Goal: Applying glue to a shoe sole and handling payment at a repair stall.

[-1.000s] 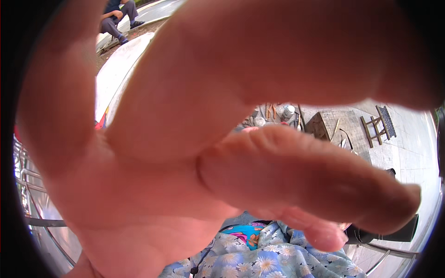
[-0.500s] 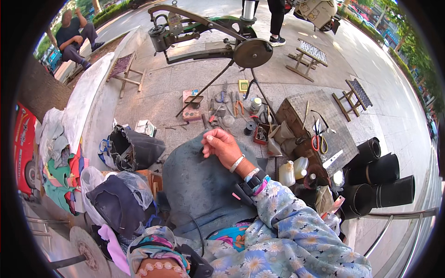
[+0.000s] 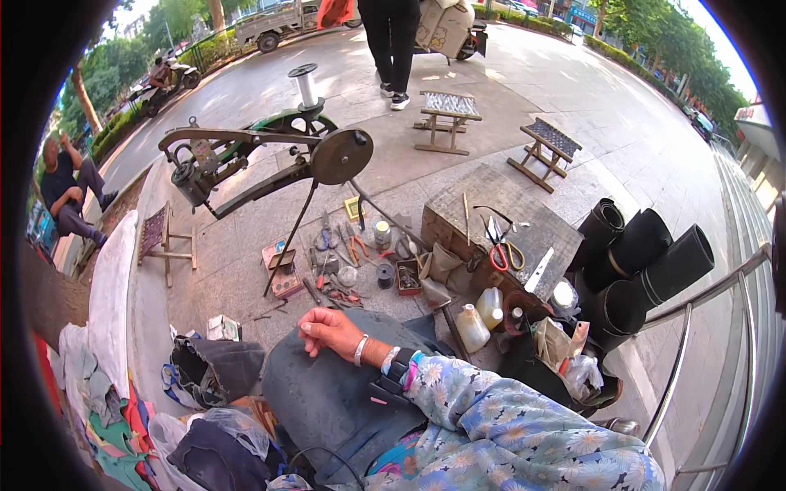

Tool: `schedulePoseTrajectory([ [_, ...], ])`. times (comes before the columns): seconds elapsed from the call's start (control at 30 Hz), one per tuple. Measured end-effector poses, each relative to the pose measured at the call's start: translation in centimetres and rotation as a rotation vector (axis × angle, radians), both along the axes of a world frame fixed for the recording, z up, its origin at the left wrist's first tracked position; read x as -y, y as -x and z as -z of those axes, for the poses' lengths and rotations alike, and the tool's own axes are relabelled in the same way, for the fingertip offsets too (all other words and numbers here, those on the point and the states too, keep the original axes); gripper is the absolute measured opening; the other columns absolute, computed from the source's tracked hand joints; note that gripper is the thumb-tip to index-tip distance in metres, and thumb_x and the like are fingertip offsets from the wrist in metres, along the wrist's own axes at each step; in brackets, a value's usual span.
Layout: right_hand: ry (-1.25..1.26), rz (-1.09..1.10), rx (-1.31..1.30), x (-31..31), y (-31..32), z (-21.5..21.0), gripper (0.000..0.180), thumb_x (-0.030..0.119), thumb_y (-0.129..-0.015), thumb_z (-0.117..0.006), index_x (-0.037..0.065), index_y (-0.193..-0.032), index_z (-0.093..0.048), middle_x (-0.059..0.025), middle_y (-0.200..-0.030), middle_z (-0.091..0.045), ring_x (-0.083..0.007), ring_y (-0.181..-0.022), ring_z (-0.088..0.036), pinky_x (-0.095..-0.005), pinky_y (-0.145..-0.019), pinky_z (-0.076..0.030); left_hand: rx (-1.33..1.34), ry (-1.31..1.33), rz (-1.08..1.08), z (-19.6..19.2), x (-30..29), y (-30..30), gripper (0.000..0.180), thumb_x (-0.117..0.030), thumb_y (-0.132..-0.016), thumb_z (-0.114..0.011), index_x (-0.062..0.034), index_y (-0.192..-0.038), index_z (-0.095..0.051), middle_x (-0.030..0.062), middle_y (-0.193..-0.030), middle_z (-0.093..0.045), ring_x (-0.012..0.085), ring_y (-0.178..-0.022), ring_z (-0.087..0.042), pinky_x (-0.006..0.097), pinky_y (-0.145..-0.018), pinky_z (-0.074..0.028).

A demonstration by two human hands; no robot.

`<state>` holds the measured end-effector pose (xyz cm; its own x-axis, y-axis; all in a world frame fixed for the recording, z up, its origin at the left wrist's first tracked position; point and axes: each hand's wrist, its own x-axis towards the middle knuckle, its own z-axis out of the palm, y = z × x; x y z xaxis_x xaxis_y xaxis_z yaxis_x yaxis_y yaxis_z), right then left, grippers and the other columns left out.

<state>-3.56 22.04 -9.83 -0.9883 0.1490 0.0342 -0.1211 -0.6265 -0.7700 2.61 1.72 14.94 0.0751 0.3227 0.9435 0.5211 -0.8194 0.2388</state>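
Observation:
My right hand [image 3: 332, 334] hovers over or rests on the dark grey apron [image 3: 319, 401] across my lap; contact cannot be made out. Its fingers are loosely bent, and I see nothing held in them. A pale bracelet [image 3: 360, 350] and a black strapped device [image 3: 398, 368] circle that wrist, below a blue daisy-print sleeve [image 3: 499, 417]. Past the knees, hand tools such as orange-handled pliers [image 3: 357, 245] lie on the paving, with a black thread spool [image 3: 385, 276] and a small red box of metal bits [image 3: 408, 278]. My left hand is out of the picture.
A hand-cranked sewing machine [image 3: 270, 164] stands ahead left. Scissors [image 3: 497, 250] lie on a wooden box [image 3: 458, 196] at right, beside bottles [image 3: 473, 329] and black rolls [image 3: 675, 266]. Two folding stools [image 3: 544, 151] stand beyond. Cloth bags [image 3: 217, 368] sit left. A person [image 3: 389, 41] stands far ahead.
My view has tilted up and turned right, so the scene has shifted down and left. My left wrist, at the lower edge before, has gone from sight. My right hand stays above the apron.

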Motion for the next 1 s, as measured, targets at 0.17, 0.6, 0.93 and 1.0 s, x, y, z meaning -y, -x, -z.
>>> schedulePoseTrajectory([
  [0.17,-0.015,0.058,0.037,-0.2,-0.1,-0.3,0.014,0.018,-0.09,-0.05,0.004,-0.091,-0.051,-0.0043,-0.08,-0.057,-0.0112,-0.062,-0.057,-0.0245,-0.054,-0.05,0.523,0.248,-0.453,5.1,-6.5,3.6,0.016,-0.008,-0.086,-0.05,0.0045,-0.097,-0.049,0.0117,-0.076,-0.049,0.0163,-0.058,-0.048,0.027,-0.055,-0.043],
  [0.6,-0.242,0.053,0.045,-0.3,-0.4,-0.4,0.025,0.015,-0.09,-0.049,0.0,-0.11,-0.053,-0.0054,-0.105,-0.057,-0.0122,-0.095,-0.053,-0.0271,-0.085,-0.044,1.027,0.661,-0.74,22.2,-10.0,10.3,0.021,-0.019,-0.089,-0.051,-0.0023,-0.076,-0.053,0.0022,-0.057,-0.051,0.0079,-0.046,-0.045,0.021,-0.044,-0.035],
  [0.93,-0.442,0.122,0.003,-0.6,-0.4,-0.2,0.021,0.009,-0.087,-0.049,0.001,-0.105,-0.056,-0.0019,-0.098,-0.059,-0.0094,-0.092,-0.053,-0.0243,-0.083,-0.042,0.617,0.717,-0.954,23.5,-10.3,10.1,0.018,-0.017,-0.087,-0.051,0.0005,-0.083,-0.056,0.0142,-0.073,-0.059,0.025,-0.066,-0.057,0.033,-0.06,-0.044],
  [1.0,-0.424,0.12,-0.001,-0.7,-0.4,0.0,0.021,0.009,-0.087,-0.049,0.001,-0.105,-0.056,-0.002,-0.098,-0.059,-0.0097,-0.092,-0.053,-0.0245,-0.083,-0.042,0.624,0.73,-0.966,23.7,-10.3,10.1,0.018,-0.017,-0.087,-0.051,0.0004,-0.084,-0.056,0.0144,-0.074,-0.059,0.0255,-0.066,-0.057,0.033,-0.06,-0.044],
])
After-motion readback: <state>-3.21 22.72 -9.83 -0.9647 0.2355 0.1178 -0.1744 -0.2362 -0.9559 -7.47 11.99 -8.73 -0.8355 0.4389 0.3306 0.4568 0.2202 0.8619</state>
